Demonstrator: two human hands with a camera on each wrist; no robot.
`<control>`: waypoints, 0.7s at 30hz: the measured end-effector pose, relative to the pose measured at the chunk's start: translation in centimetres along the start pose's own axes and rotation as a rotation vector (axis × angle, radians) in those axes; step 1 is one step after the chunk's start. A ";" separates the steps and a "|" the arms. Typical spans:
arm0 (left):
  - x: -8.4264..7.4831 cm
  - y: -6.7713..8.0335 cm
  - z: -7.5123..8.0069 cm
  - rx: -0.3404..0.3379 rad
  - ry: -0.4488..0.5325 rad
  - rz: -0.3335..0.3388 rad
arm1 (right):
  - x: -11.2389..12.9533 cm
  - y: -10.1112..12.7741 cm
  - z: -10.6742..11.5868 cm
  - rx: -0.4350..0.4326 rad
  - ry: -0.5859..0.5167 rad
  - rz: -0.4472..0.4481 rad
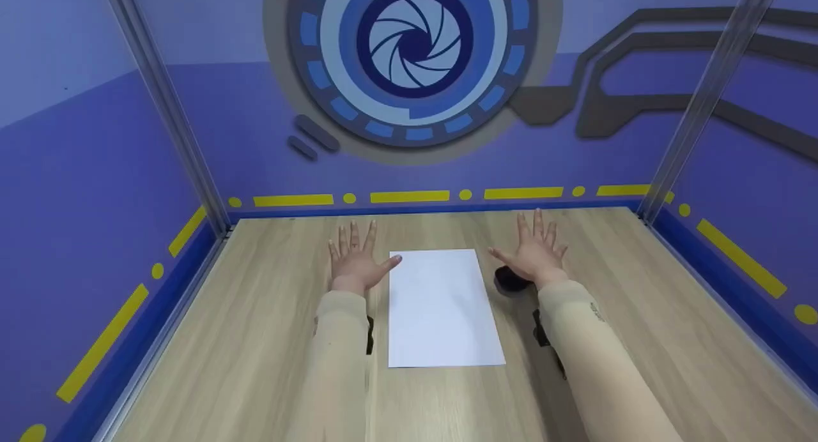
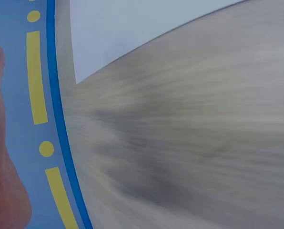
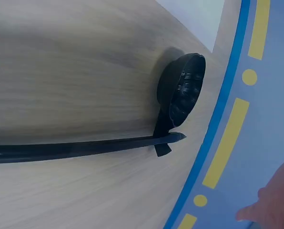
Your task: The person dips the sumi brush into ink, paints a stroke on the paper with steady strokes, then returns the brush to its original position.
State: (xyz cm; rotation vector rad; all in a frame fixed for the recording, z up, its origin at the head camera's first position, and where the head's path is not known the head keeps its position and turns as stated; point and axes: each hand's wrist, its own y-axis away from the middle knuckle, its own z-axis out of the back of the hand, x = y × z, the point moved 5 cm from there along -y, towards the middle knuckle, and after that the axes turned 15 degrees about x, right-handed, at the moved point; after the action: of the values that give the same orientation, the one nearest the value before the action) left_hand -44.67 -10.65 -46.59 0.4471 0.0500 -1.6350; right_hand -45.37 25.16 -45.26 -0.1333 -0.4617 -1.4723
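Both hands are held out flat over a counter of pale, streaky wood grain. The left hand has its fingers straight and spread wide, holding nothing, its thumb overlapping the edge of the paper in the head view; whether they touch cannot be told. The right hand is just as widely splayed and has hold of nothing.

The paper, a smooth white rectangle with crisp corners, lies flat between the two forearms. By the right wrist sits a glossy black cup, rounded outside and ribbed within, tipped on its side, with a short flat tab. A slim, shiny black rod with a tapered tip crosses over that tab. Soft beige sleeves cover both arms. Behind stands a smooth blue-violet wall printed with yellow bars and dots.
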 end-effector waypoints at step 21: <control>-2.7 2.3 -4.8 0.062 0.318 -0.229 | -1.5 3.4 0.0 -0.091 -0.508 0.184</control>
State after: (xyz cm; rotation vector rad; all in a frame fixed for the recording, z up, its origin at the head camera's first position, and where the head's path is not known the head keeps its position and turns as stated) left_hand -41.10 -6.96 -49.62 0.7692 0.2988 -1.7781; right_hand -42.09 26.92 -45.21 -0.6161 -0.7697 -1.2717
